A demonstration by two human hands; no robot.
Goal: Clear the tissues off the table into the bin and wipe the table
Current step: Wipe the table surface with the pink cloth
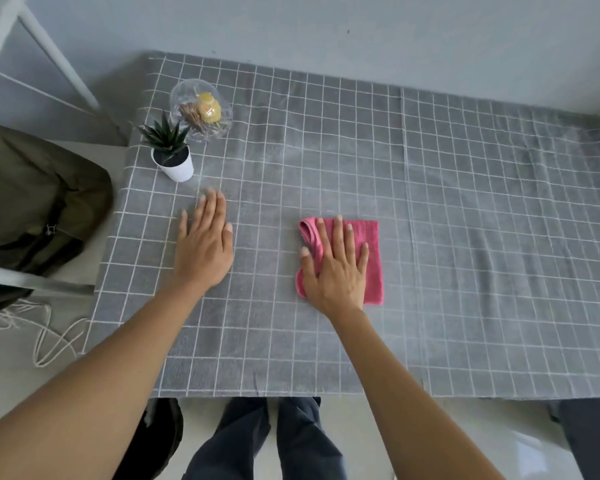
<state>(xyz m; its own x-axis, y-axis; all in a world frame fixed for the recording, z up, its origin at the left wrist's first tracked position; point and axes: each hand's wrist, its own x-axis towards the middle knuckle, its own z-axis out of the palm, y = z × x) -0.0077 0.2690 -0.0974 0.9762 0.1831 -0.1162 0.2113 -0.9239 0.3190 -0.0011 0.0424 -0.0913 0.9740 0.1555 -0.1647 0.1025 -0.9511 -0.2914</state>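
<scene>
The table [465, 237], draped in a grey checked cloth, filled the view, and the left hand [203, 247] lay flat on it, fingers straight, gripping nothing. The right hand [336, 268] pressed flat, fingers spread, on the folded pink cloth [373, 258] near mid-table. At the far-left corner stood a small potted plant [172, 150] beside a clear dome-shaped container [201, 109].

grey checked table [465, 237] bears cloth [373, 261], plant [174, 157], dome [201, 109].
</scene>
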